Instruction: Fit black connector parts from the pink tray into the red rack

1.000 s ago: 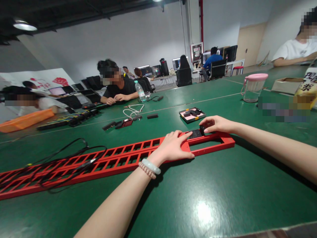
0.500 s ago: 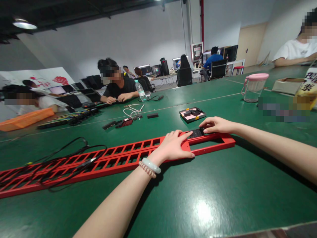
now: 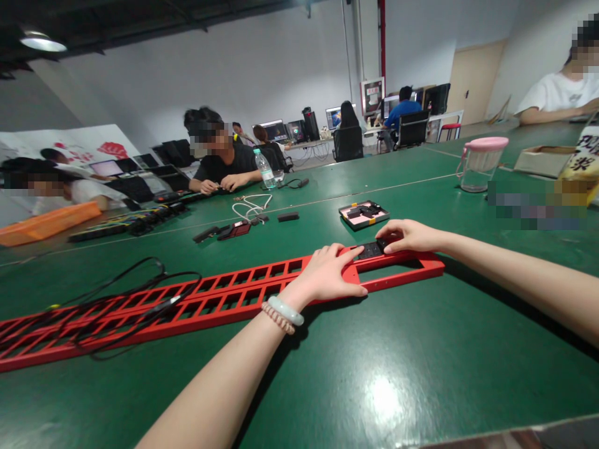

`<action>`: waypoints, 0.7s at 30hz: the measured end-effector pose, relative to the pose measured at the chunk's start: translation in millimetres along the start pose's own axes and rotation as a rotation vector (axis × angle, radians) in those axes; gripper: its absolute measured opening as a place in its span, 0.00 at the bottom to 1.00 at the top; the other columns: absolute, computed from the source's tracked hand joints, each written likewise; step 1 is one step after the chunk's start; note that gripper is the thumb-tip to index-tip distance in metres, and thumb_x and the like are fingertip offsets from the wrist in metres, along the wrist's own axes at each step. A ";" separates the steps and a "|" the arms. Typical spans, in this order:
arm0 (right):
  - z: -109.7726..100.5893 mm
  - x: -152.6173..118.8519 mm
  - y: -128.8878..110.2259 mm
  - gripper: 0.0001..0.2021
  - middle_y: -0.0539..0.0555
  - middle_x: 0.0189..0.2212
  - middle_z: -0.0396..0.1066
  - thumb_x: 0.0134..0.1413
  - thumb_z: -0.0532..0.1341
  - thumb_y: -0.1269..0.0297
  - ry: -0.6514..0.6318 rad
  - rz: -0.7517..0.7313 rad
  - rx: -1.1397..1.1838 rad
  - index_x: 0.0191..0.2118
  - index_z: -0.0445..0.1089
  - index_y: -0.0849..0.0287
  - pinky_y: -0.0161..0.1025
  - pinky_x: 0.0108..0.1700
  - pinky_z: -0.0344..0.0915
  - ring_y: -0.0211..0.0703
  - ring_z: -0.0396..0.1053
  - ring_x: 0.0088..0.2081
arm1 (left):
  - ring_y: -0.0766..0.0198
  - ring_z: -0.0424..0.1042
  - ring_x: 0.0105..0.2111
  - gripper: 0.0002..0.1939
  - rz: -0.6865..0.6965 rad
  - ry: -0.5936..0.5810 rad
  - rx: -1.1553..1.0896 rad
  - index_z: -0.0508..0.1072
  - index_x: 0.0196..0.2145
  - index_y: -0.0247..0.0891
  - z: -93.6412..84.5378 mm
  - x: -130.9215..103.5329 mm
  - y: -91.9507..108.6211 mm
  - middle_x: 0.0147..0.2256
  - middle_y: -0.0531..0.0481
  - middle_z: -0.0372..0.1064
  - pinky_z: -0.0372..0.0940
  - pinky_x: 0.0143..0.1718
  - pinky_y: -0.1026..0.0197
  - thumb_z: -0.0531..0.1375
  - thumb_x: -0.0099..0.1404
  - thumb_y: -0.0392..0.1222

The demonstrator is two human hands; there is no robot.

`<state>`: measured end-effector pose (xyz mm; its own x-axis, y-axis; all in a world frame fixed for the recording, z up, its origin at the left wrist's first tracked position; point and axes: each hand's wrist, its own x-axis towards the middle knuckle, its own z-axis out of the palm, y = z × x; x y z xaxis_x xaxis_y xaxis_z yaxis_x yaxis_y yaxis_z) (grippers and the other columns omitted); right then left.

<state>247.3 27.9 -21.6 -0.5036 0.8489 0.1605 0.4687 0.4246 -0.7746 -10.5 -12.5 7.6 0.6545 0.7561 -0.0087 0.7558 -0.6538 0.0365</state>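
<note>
My left hand [image 3: 324, 274] lies spread across a long red slotted frame [image 3: 243, 307], thumb along its near edge. Its index fingertip touches a black block-like part [image 3: 369, 251] seated in the far slot at the frame's right end. At that part's right end, my right hand [image 3: 406, 237] pinches it between thumb and fingers, which hide some of it. The part's exact kind is unclear. Just behind sits a small open tray [image 3: 364, 215] holding dark pieces. Loops of black cable [image 3: 140, 299] lie over the frame's left half.
Beyond the frame lie a black bar [image 3: 287, 216], dark red and black pieces [image 3: 234, 231] and a white cable [image 3: 253, 204]. A water bottle [image 3: 264, 169] stands near a person at work. To the right are a pink-lidded jug [image 3: 481, 163] and a cardboard box [image 3: 543, 161].
</note>
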 end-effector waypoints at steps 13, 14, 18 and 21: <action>4.1 0.3 -2.0 0.19 0.54 0.38 0.70 0.40 0.65 0.59 0.065 0.011 -0.079 0.41 0.70 0.60 0.40 0.44 0.64 0.43 0.68 0.39 | 0.49 0.56 0.48 0.46 0.011 0.010 -0.004 0.45 0.61 0.54 -0.9 -1.2 0.2 0.53 0.48 0.52 0.53 0.49 0.51 0.55 0.48 0.70; 4.3 0.4 -2.4 0.19 0.54 0.38 0.70 0.40 0.65 0.59 0.068 0.012 -0.082 0.41 0.70 0.60 0.40 0.43 0.64 0.43 0.68 0.39 | 0.49 0.56 0.48 0.46 0.011 0.009 -0.003 0.45 0.61 0.54 -0.8 -1.1 0.1 0.53 0.48 0.52 0.53 0.49 0.51 0.55 0.48 0.70; 4.5 0.1 -4.7 0.19 0.54 0.37 0.70 0.39 0.65 0.59 0.078 0.014 -0.093 0.40 0.70 0.60 0.40 0.44 0.64 0.44 0.68 0.39 | 0.49 0.56 0.48 0.46 0.010 0.012 -0.005 0.45 0.61 0.54 0.0 -0.5 -0.4 0.53 0.48 0.52 0.53 0.49 0.51 0.55 0.48 0.70; 4.1 0.0 -6.9 0.19 0.54 0.38 0.71 0.38 0.65 0.60 0.074 0.033 -0.087 0.40 0.70 0.60 0.40 0.44 0.64 0.44 0.69 0.39 | 0.49 0.57 0.48 0.46 0.012 0.010 -0.007 0.46 0.60 0.54 0.3 -0.2 -0.6 0.52 0.48 0.52 0.53 0.49 0.52 0.55 0.48 0.70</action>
<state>241.1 23.6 -18.8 -0.4332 0.8825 0.1833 0.5472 0.4191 -0.7245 -11.1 -12.3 7.3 0.6629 0.7487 0.0018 0.7479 -0.6624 0.0437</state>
